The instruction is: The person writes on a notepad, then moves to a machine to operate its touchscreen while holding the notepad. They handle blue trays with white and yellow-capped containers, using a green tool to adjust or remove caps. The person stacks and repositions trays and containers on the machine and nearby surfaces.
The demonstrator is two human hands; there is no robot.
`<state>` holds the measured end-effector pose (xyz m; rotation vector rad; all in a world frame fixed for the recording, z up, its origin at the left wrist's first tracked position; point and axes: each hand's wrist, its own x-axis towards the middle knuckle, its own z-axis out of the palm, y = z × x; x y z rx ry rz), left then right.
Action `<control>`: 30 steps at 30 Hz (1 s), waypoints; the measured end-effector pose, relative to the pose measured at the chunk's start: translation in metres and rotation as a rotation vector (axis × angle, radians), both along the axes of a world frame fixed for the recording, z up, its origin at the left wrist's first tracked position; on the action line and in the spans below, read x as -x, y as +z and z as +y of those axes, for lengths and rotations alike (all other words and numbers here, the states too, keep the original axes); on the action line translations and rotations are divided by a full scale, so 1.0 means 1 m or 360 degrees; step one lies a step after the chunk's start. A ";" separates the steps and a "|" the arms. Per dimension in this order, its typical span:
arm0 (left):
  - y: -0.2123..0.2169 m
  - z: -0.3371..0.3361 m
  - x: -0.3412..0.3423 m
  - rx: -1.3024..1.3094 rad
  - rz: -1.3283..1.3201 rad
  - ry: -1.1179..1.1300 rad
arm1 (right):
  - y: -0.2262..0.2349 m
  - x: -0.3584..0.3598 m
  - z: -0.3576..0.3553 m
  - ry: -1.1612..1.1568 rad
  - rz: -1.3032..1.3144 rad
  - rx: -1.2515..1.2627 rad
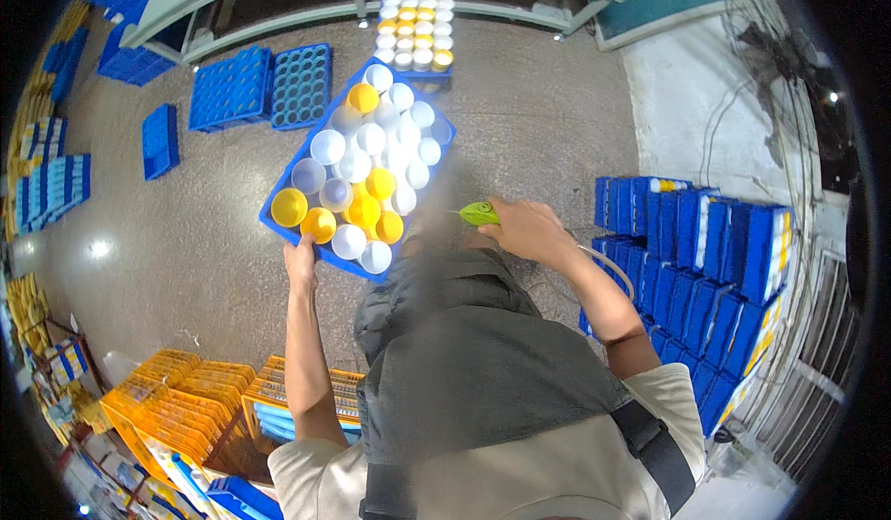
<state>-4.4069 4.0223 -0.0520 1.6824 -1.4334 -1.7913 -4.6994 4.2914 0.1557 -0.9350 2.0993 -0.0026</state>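
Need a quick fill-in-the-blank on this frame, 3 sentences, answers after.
1. The left hand grips the edge of a ____ tray loaded with cups.
2. The cups in it are white and ____.
3. The right hand holds a small ____ tool.

Answers: blue; yellow; green

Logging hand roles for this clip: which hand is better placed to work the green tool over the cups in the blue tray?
Probably the right hand: it already grips the green tool beside the blue tray. The left hand is occupied holding the tray's near edge.
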 end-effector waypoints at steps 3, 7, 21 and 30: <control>-0.008 -0.037 0.004 0.0056 -0.0140 0.0058 | 0.003 -0.001 -0.026 0.0111 -0.0053 0.0067; -0.009 -0.076 0.015 0.0041 -0.0209 0.0196 | -0.002 0.018 -0.065 0.0157 0.0031 0.0086; 0.030 -0.192 0.114 0.0252 -0.0947 0.0227 | 0.011 0.157 -0.237 0.0523 -0.0126 0.0547; 0.056 -0.267 0.122 0.0276 -0.0660 0.0231 | -0.015 0.249 -0.303 0.0299 0.0350 0.0558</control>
